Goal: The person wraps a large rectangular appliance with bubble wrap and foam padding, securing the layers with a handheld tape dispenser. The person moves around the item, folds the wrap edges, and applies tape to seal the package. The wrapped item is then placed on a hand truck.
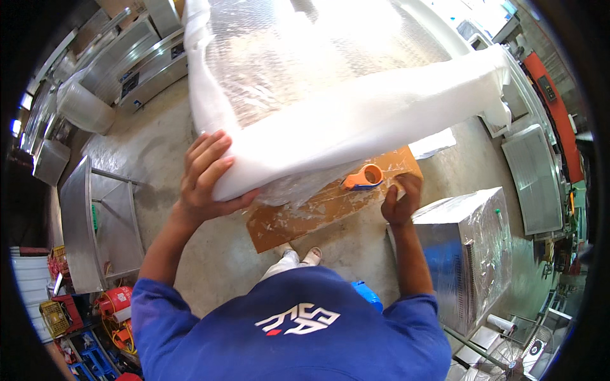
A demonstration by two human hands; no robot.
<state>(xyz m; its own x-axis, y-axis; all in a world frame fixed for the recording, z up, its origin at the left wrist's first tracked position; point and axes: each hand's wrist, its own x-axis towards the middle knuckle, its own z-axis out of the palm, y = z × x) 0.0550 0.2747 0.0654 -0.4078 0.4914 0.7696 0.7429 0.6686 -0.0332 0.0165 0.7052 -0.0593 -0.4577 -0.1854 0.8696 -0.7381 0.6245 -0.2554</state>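
Observation:
A large metal-topped piece wrapped in clear film fills the space ahead, with a thick white foam sheet folded along its near edge. My left hand grips the foam's near left corner, fingers over the top and thumb underneath. Below the foam's edge lies a scuffed brown board. On it rests an orange and blue tape dispenser. Just right of the dispenser, my right hand is closed with its fingers curled; anything inside them is too small to make out.
At the right stands a film-wrapped metal cabinet. A metal frame table is at the left, with a red and yellow machine nearer me. A wire fan stands at the lower right. Metal units line the far left.

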